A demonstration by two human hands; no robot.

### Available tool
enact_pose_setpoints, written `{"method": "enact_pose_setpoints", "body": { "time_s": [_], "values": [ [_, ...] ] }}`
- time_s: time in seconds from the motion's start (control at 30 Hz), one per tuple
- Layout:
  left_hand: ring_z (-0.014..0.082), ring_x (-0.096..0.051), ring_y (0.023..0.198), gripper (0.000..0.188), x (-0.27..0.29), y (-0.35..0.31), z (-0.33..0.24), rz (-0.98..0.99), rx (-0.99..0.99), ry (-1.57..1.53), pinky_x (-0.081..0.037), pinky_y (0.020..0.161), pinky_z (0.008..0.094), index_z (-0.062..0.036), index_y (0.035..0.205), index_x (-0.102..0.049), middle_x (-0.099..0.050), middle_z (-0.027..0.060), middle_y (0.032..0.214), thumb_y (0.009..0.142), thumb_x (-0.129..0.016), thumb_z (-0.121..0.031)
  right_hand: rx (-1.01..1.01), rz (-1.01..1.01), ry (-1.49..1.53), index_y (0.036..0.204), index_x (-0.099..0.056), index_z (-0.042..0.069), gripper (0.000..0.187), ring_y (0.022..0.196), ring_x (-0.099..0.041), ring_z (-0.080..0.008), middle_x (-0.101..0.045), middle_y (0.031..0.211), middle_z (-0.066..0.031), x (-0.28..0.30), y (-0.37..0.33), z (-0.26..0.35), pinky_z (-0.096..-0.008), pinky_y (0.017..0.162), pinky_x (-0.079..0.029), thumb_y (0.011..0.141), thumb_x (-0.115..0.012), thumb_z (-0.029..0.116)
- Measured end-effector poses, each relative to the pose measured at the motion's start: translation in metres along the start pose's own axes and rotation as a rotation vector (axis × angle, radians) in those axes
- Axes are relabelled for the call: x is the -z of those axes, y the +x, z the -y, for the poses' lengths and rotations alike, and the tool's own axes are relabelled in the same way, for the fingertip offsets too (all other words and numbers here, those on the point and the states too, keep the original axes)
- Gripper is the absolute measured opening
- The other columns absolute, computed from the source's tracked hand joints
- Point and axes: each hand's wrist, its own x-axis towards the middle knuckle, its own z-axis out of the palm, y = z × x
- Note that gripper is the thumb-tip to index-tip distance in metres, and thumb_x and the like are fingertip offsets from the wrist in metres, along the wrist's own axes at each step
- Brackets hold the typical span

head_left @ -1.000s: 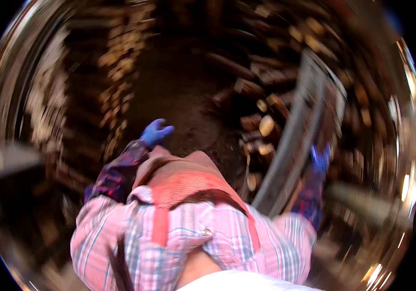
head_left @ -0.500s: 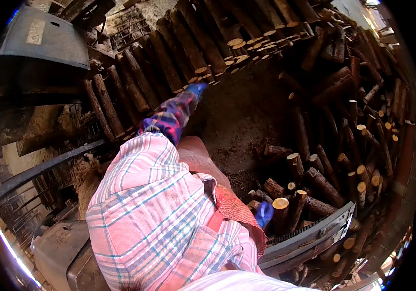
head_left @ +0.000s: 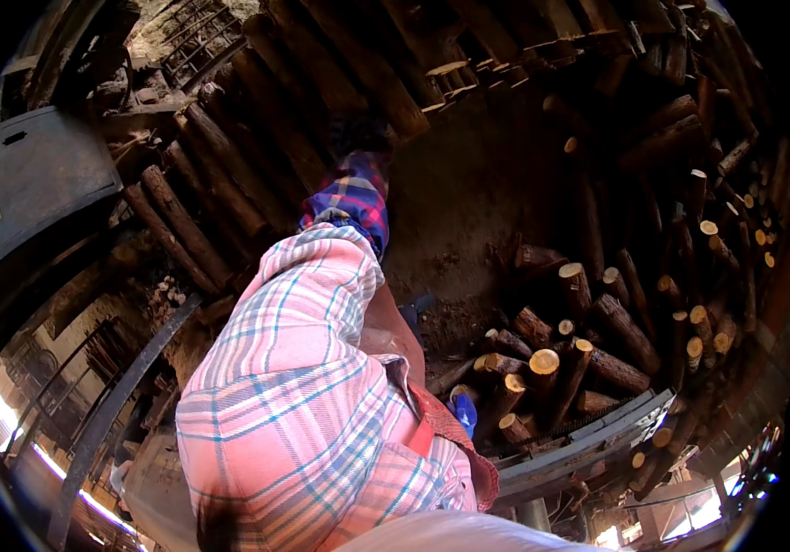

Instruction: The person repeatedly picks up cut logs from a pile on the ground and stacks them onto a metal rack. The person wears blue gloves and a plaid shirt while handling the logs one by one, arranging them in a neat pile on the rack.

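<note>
My left arm, in a pink plaid sleeve with a dark blue-and-red plaid cuff, stretches forward to a row of stacked logs (head_left: 372,78). At its end my left hand (head_left: 358,136) lies in deep shadow against the log ends; its fingers cannot be made out, nor whether it grips a log. Low by my right side, my right hand (head_left: 462,411) in a blue glove shows only partly past a red mesh apron (head_left: 445,419). Beside it stand short cut logs, one with a pale round end (head_left: 544,362). The fingers of this hand are hidden.
A grey metal bar with a toothed edge (head_left: 588,432) curves below the cut logs at the right. More logs (head_left: 662,138) are heaped at the far right. On the left are a grey metal box (head_left: 36,184) and a dark rail (head_left: 123,396). Dirt floor (head_left: 468,202) lies between the piles.
The view has shifted. My left hand has gone from the lit log ends into shadow among the stacked logs. My right hand sits slightly further left, beside the cut logs.
</note>
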Motion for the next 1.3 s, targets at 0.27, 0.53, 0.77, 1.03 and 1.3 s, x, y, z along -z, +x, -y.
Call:
{"method": "enact_pose_setpoints", "body": {
  "time_s": [0.27, 0.53, 0.77, 1.03, 1.3],
  "values": [
    [0.0235, -0.06, 0.101, 0.04, 0.094, -0.043, 0.017, 0.016, -0.13, -0.665, -0.047, 0.089, 0.0394, -0.0061, 0.113, -0.061, -0.064, 0.0096, 0.106, 0.081, -0.066, -0.028, -0.083, 0.263, -0.038, 0.1, -0.058, 0.003, 0.021, 0.075, -0.048, -0.0079, -0.054, 0.086, 0.0012, -0.034, 0.047, 0.047, -0.0234, 0.065, -0.041, 0.089, -0.061, 0.02],
    [0.0258, -0.06, 0.103, 0.047, 0.227, -0.261, 0.004, 0.829, 0.098, -1.582, -0.046, 0.095, 0.0437, -0.0039, 0.123, -0.051, -0.062, 0.0108, 0.11, 0.083, -0.064, -0.025, 0.313, 0.737, -0.096, 0.131, -0.048, 0.011, 0.044, 0.105, -0.054, -0.0126, -0.056, 0.119, -0.0001, -0.215, 0.029, 0.216, -0.0281, 0.089, -0.044, 0.092, -0.057, 0.029],
    [0.0214, -0.056, 0.106, 0.047, 0.17, -0.428, 0.032, 1.285, -0.085, -0.943, -0.044, 0.094, 0.0328, -0.0008, 0.126, -0.047, -0.057, 0.0108, 0.117, 0.085, -0.061, -0.02, -0.195, 1.489, 0.815, 0.119, -0.05, 0.005, 0.039, 0.098, -0.058, -0.0254, -0.055, 0.115, -0.0128, -0.21, -0.039, 0.239, -0.0441, 0.085, -0.049, 0.091, -0.057, 0.031],
    [0.0179, -0.058, 0.078, 0.031, 0.032, -0.523, -0.095, 1.426, -0.245, -0.809, -0.048, 0.07, 0.0264, -0.0089, 0.102, -0.06, -0.062, 0.0031, 0.09, 0.091, -0.054, -0.037, 1.025, 0.403, 0.352, 0.133, -0.036, 0.003, 0.074, 0.107, -0.054, -0.0234, -0.053, 0.119, -0.015, 0.037, -0.041, 0.184, -0.0371, 0.09, -0.045, 0.075, -0.073, 0.03],
    [0.0174, -0.058, 0.072, 0.034, -0.071, -0.765, -0.102, 1.798, -0.146, -0.755, -0.049, 0.061, 0.0306, -0.0109, 0.108, -0.056, -0.059, 0.0053, 0.084, 0.092, -0.051, -0.041, 1.078, 0.082, 0.685, 0.144, -0.025, 0.005, 0.073, 0.124, -0.041, -0.0215, -0.04, 0.138, -0.0096, 0.183, -0.081, 0.012, -0.0327, 0.103, -0.034, 0.084, -0.065, 0.016]
  ]
}}
